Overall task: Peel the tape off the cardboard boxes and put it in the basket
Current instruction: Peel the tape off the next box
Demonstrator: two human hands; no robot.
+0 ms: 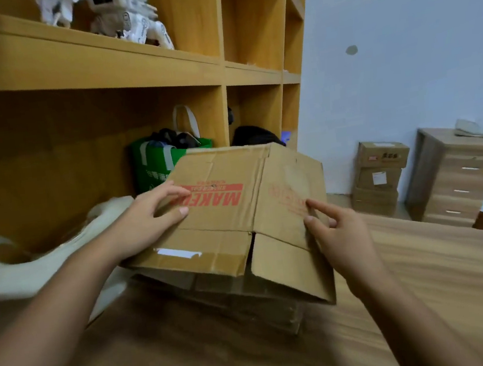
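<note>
- The top cardboard box [237, 213], flattened and printed in red, lies tilted on a stack of flattened boxes [247, 299] on the wooden surface [428, 297], in front of a shelf unit [87, 80].
- The left hand [151, 220] lies on the box's left part, fingers fairly straight and spread over the print, thumb on the face too. It presses rather than grips.
- The right hand [342, 234] is well apart from it on the right panel. Its index fingertip touches the card, the thumb is just below, and the other fingers are loosely curled. The panel is blurred there, so I cannot tell whether a tape edge is caught under the nail.
- Tape [182, 252] shows plainly on the near flap: a pale shiny strip, with a brownish length running on toward the flap's corner.
- Handling, as I judge it: the card is light, stiff across the panels and floppy at the creases (so it wants one hand flat on it). The tape is thin, sticky and apt to tear, so it is best lifted at a loose end and drawn low along the flap.
- No basket is in view.
</note>
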